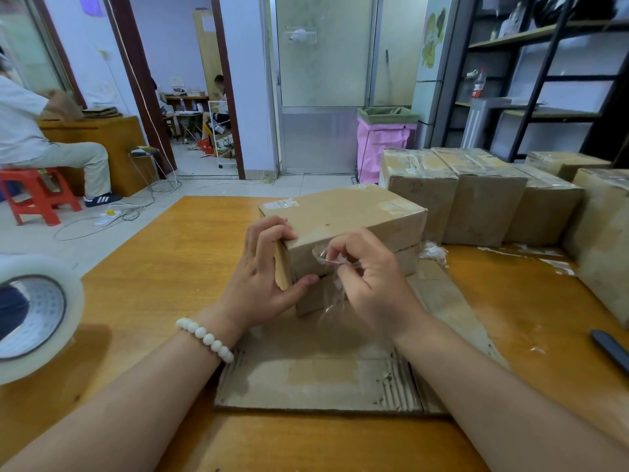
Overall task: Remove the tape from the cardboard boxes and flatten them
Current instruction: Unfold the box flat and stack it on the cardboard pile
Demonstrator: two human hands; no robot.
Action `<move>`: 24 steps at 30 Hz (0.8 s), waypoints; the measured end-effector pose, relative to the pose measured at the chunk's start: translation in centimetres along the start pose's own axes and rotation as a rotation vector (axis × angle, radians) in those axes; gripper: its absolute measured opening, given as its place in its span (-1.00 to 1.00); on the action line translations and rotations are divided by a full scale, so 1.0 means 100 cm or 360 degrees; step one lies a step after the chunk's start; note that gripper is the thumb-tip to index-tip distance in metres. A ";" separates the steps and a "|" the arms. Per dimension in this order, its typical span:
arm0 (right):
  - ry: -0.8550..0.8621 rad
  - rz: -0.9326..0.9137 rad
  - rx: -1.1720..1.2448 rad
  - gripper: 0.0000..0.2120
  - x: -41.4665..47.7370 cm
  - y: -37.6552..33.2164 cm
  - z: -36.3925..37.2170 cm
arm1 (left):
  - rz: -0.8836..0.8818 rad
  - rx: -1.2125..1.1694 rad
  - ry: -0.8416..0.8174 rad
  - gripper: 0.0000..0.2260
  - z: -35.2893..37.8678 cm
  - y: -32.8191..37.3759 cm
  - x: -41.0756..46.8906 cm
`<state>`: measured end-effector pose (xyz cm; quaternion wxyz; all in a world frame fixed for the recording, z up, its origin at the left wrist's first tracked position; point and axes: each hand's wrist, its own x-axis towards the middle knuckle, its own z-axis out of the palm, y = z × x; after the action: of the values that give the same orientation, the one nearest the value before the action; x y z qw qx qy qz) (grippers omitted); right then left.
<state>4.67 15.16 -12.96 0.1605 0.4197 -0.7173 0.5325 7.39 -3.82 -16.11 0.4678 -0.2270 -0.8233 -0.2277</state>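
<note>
While the left hand [269, 267] grips the box [357, 212] at its near corner, steadying it, the right hand [367, 277] pinches tape [332, 301] to peel it; the box sits on flattened cardboard [306, 376] in the middle of the desk [153, 284].

Brown cardboard box [343, 216], clear tape [332, 294], orange-brown wooden table [163, 267], white bead bracelet [206, 338], red stool [37, 195]

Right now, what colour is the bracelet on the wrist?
The bracelet is white, made of round beads, on the left wrist. The head view shows it best.
</note>
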 end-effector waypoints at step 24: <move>-0.0082 0.0483 -0.0164 -0.68 0.001 -0.006 -0.007 | -0.0008 -0.0041 -0.0023 -0.56 -0.001 0.001 0.002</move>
<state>4.98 15.75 -12.24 0.0811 0.3110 -0.8028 0.5022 7.42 -3.82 -15.89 0.4583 -0.2326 -0.8242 -0.2378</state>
